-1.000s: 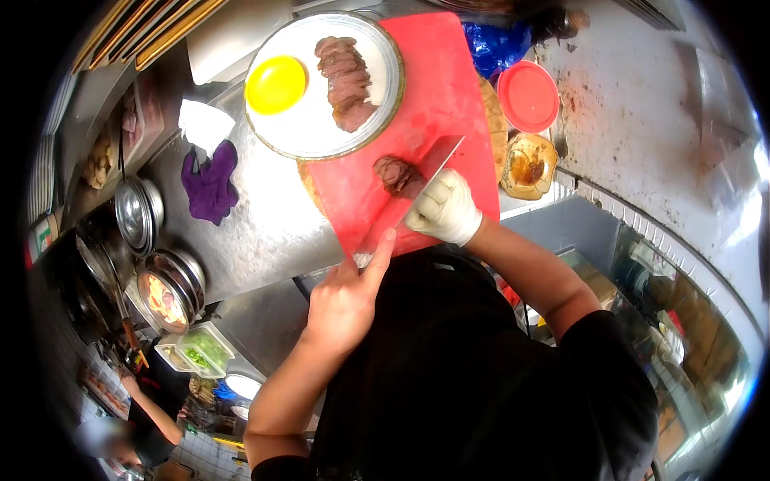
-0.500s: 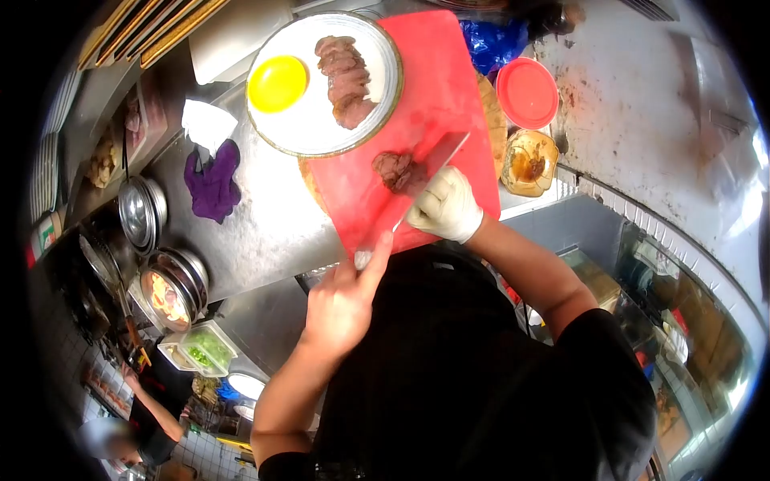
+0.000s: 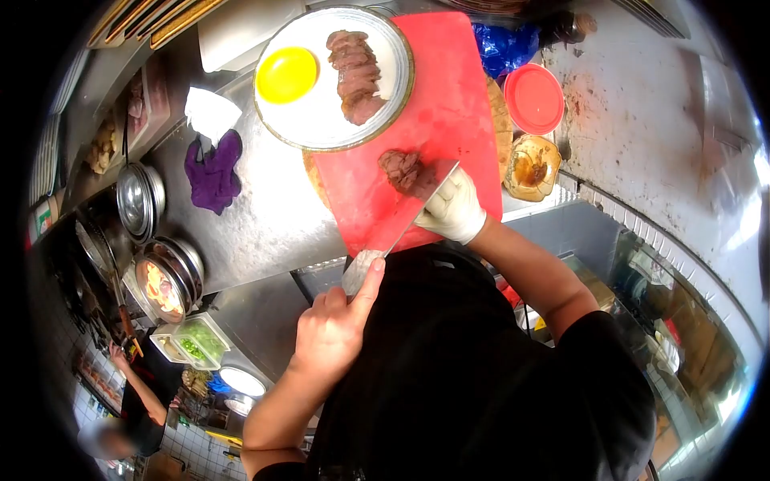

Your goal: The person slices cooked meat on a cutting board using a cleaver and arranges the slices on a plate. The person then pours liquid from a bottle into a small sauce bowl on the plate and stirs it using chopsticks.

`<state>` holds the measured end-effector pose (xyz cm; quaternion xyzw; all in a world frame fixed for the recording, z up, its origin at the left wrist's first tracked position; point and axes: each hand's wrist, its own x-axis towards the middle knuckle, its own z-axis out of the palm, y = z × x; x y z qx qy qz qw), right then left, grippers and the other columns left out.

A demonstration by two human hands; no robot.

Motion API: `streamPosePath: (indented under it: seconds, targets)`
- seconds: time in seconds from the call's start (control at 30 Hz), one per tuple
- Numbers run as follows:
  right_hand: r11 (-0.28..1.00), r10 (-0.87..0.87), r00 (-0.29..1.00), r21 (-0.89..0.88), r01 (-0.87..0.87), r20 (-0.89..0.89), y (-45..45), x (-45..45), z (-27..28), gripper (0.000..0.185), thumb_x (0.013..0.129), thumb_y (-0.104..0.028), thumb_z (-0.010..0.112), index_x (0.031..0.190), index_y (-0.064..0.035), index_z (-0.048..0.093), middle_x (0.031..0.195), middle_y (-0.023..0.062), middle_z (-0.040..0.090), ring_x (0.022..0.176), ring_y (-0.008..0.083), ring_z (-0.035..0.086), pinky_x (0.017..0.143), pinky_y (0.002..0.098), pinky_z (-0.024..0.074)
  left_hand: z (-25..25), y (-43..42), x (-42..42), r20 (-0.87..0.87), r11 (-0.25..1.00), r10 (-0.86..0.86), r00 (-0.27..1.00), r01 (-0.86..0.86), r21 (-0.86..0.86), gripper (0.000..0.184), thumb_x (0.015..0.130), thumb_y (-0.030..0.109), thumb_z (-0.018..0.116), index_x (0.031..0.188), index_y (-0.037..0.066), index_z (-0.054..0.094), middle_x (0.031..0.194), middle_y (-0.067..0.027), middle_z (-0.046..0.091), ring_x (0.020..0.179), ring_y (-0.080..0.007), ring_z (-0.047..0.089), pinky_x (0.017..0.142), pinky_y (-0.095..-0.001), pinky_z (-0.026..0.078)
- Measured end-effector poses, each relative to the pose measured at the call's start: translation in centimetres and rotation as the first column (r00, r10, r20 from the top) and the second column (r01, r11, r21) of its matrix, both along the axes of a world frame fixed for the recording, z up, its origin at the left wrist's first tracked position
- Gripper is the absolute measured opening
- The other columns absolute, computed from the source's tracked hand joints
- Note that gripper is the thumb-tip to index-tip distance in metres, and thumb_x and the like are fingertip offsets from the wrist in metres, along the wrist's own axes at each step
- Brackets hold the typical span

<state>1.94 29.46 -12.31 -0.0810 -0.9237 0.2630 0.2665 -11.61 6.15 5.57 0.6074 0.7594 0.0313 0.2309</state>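
Note:
My left hand (image 3: 329,325), bare, grips a knife (image 3: 421,208) by its pale, wrapped-looking handle, the index finger stretched along it. The blade slants up and right across the red cutting board (image 3: 445,96). Just right of the blade, my right hand (image 3: 455,210) wears a whitish glove. Its fingers are curled and partly hidden behind the blade, so what they hold cannot be seen. A small pile of browned meat slices (image 3: 401,168) lies left of the blade. Overlapping meat slices (image 3: 353,72) rest on a large round plate (image 3: 285,132) beside a yellow dish (image 3: 286,75).
A purple cloth (image 3: 212,172) and a white cloth (image 3: 211,112) lie on the steel counter (image 3: 265,216). Right of the board are a red round lid or dish (image 3: 534,99) and a stained bowl (image 3: 532,167). Metal pans (image 3: 140,200) line the left. Another person (image 3: 148,393) stands lower left.
My left hand has drawn the knife back toward my body, and the blade tip is now lower. The gloved hand stays close to the blade. The whole view has shifted slightly.

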Motion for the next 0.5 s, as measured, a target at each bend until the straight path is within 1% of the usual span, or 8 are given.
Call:
streamPosePath:
  seconds: [0.17, 0.27, 0.4, 0.5]
  targets:
    - [1.000, -0.006, 1.000, -0.005, 0.006, -0.003, 0.1, 0.0, 0.0, 0.023, 0.063, -0.005, 0.075, 0.079, -0.0101, 0.060, 0.084, 0.0064, 0.056, 0.070, 0.0288, 0.059, 0.057, 0.0407, 0.0513, -0.5, 1.0, -0.2, 0.030, 1.000, 0.016, 0.999, -0.016, -0.019, 0.088, 0.078, -0.003, 0.062, 0.161, 0.024, 0.047, 0.072, -0.0095, 0.048, 0.057, -0.0260, 0.059, 0.050, -0.0394, 0.055]
    - [1.000, -0.005, 1.000, -0.012, 0.005, -0.009, 0.1, 0.1, 0.1, 0.023, 0.063, -0.005, 0.076, 0.080, -0.0102, 0.060, 0.085, 0.0063, 0.056, 0.070, 0.0289, 0.059, 0.057, 0.0405, 0.0518, -1.0, 1.9, -0.3, 0.079, 0.998, 0.038, 0.996, -0.034, -0.051, 0.090, 0.079, -0.008, 0.059, 0.163, 0.021, 0.043, 0.074, -0.0116, 0.051, 0.062, -0.0325, 0.061, 0.054, -0.0465, 0.055]
    - [0.999, -0.016, 0.999, -0.028, 0.015, -0.034, 0.4, 0.1, 0.7, 0.024, 0.063, -0.005, 0.076, 0.081, -0.0103, 0.060, 0.086, 0.0062, 0.057, 0.071, 0.0289, 0.060, 0.058, 0.0403, 0.0525, -2.3, 3.2, -0.4, 0.123, 0.995, 0.058, 0.991, -0.048, -0.082, 0.092, 0.080, -0.007, 0.058, 0.165, 0.022, 0.039, 0.077, -0.0152, 0.055, 0.064, -0.0352, 0.064, 0.057, -0.0489, 0.056]
    - [0.999, -0.031, 0.994, -0.011, 0.030, -0.103, 0.5, -0.1, 1.4, 0.027, 0.064, -0.005, 0.076, 0.086, -0.0102, 0.063, 0.089, 0.0055, 0.058, 0.076, 0.0281, 0.061, 0.061, 0.0398, 0.0540, -3.4, 3.9, -0.7, 0.157, 0.995, 0.071, 0.985, -0.059, -0.084, 0.092, 0.081, -0.007, 0.057, 0.165, 0.023, 0.037, 0.080, -0.0184, 0.058, 0.066, -0.0382, 0.066, 0.061, -0.0498, 0.059]
